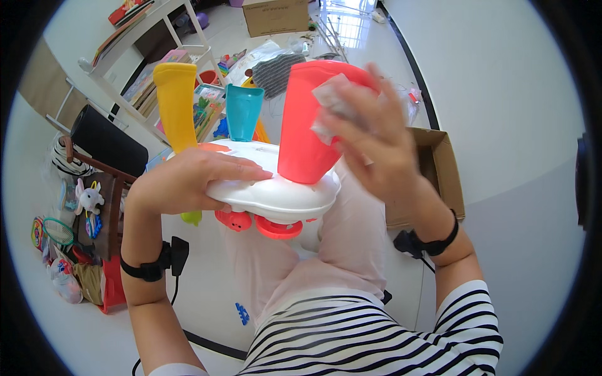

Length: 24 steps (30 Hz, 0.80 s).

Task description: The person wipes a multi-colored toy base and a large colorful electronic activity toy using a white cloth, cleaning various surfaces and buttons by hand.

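A white plastic toy base (277,199) with red wheels is held above my lap. My left hand (202,181) grips its near left side, fingers on top and thumb below. A tall red plastic part (301,122) stands up from the base's right end. My right hand (376,136), slightly blurred, holds a crumpled white tissue or cloth (336,101) against the red part's upper right side. A yellow plastic part (176,103) rises at the left end, and a teal hollow part (244,113) stands between them, at the back.
An open cardboard box (442,174) lies to the right. A white shelf rack (127,103) with books and a dark wooden chair (110,207) with toys stand on the left. A closed cardboard box (277,19) is farther off. A small blue toy piece (242,313) lies on the floor.
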Each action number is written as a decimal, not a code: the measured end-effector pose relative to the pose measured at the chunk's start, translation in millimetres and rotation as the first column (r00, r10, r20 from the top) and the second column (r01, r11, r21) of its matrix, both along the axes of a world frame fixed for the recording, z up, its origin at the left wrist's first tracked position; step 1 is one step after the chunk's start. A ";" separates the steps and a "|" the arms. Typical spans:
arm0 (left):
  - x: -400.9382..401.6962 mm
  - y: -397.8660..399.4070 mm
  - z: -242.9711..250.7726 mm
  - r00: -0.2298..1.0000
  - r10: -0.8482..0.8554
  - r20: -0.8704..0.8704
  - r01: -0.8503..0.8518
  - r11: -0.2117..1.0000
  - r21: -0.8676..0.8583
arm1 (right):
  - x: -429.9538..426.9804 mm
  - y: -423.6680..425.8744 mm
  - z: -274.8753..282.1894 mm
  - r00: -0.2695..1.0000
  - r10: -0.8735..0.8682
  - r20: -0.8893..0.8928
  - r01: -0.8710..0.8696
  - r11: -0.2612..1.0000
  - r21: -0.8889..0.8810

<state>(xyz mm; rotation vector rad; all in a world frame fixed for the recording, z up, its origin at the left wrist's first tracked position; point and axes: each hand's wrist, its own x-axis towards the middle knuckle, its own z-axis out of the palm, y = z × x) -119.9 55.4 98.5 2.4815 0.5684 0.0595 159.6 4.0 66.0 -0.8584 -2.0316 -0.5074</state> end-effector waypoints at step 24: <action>-20.2 -32.5 -33.2 0.973 0.176 0.147 -0.191 0.977 0.094 | -33.4 60.3 17.5 0.819 0.154 -0.553 -0.301 0.935 -0.185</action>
